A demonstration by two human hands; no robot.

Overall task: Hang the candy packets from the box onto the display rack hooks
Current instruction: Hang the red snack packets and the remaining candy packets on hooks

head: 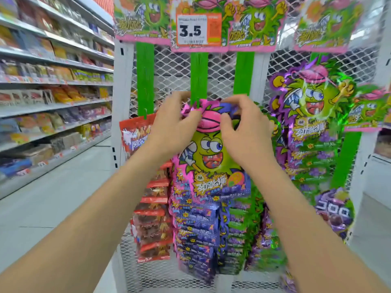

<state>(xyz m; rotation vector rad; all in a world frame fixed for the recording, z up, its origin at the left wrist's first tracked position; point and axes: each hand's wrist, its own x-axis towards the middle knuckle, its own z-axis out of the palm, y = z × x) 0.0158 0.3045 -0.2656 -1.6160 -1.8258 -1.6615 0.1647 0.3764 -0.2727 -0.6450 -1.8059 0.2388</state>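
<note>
Display rack [124, 85]: white frame with mesh backing, standing at the aisle end and filling most of the view; green hanging strips [145, 79] are running down its face, carrying the stock in vertical columns so each packet is overlapping the one below.

Aisle shelves [55, 85]: receding on the left, loaded with goods that are blurring too much to identify.

Hung stock: a purple and green column [313, 132] is hanging at right, a red column [152, 208] at left, pink-edged packets across the top behind a price tag [198, 28] reading 3.5.

Candy packet [208, 157]: pink and purple with a green cartoon face, being held upright against the middle strip, above the blue-purple column [198, 229] already hanging there. Its top edge is being lifted to the strip, most likely so its hang hole can be meeting a hook.

Left hand [171, 125]: fingers pinching the packet's top left corner, pressing it toward the strip.

Right hand [243, 127]: fingers curling over and pinching the top right edge, steadying the packet level.

Hidden or unclear: the hook and the hang hole are lying behind the fingers, so whether the packet is already threading on cannot be told. The box is not showing anywhere. The rack's base and the lowest packets are being cut off by the forearms and frame edge.
</note>
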